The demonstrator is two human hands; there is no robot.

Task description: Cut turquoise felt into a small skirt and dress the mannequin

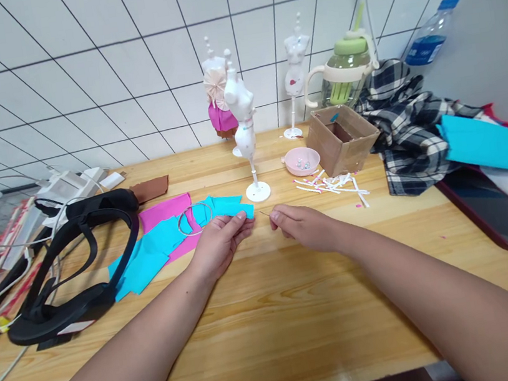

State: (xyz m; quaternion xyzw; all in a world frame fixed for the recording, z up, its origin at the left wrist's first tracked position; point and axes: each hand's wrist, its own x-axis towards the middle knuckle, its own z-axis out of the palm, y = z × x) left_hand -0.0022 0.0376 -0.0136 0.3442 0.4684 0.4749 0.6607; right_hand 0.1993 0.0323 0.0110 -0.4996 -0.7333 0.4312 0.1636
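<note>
My left hand [223, 237] pinches the end of a bright blue strip of fabric [246, 210] between thumb and fingers. The strip runs left into more blue fabric [147, 256], which lies over a magenta piece [167, 212]. A thin round hoop [195, 219] rests on these pieces. Just to the right of the strip, my right hand [299, 225] is closed on a thin needle [263, 214], its tip pointing left, apart from the fabric. Behind both hands stands a bare white mini dress form [244, 122] on a round base.
Behind stand a dressed form [218, 94] and another bare form [296, 71]. To the right are a pink dish [301, 160] of small shiny bits, white scraps [333, 184], a cardboard box [344, 140], a jug [344, 77] and plaid cloth [405, 144]. A black headset strap [84, 296] lies left.
</note>
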